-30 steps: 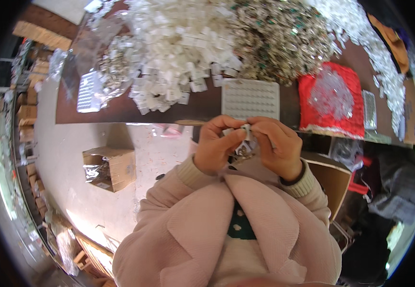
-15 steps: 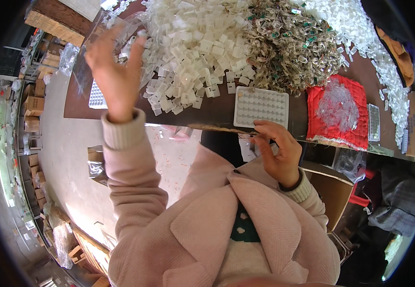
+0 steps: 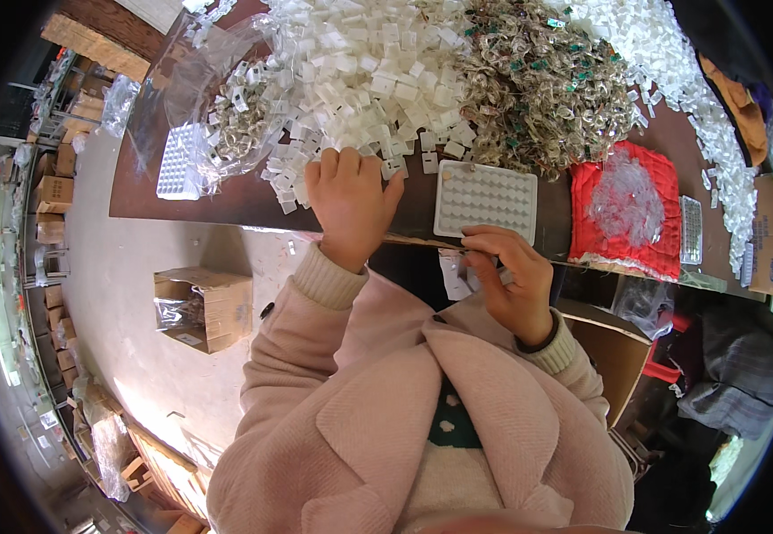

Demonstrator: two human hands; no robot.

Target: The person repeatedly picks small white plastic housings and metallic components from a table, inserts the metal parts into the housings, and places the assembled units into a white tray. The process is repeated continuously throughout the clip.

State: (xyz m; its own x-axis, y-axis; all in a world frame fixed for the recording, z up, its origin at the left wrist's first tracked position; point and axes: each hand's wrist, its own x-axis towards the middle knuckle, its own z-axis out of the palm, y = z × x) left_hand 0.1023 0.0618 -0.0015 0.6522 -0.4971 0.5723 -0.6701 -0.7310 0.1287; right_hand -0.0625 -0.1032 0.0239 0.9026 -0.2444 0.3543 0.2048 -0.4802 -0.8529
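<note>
My left hand [image 3: 351, 200] is over the near edge of a heap of small whitish translucent plastic pieces [image 3: 378, 67]. Its fingers bend down towards the pieces and the thumb stands apart from them; the fingertips are partly hidden. Low at the table's front edge, my right hand [image 3: 513, 280] has thumb and forefinger brought together in a pinch. Whatever lies between them is too small to name. Just beyond the right hand lies a white tray [image 3: 486, 203] with rows of small pockets.
Behind the tray rises a pile of clear parts with green bits [image 3: 542, 89]. A red cloth [image 3: 587, 236] carries clear thin pieces. At left are another white tray [image 3: 179, 160] and a plastic bag of small parts [image 3: 240, 116]. A cardboard box [image 3: 226, 307] stands on the floor.
My left hand has come back from the plastic bag at the far left, moving right and nearer to the whitish heap. The right hand keeps its pinch in nearly the same place.
</note>
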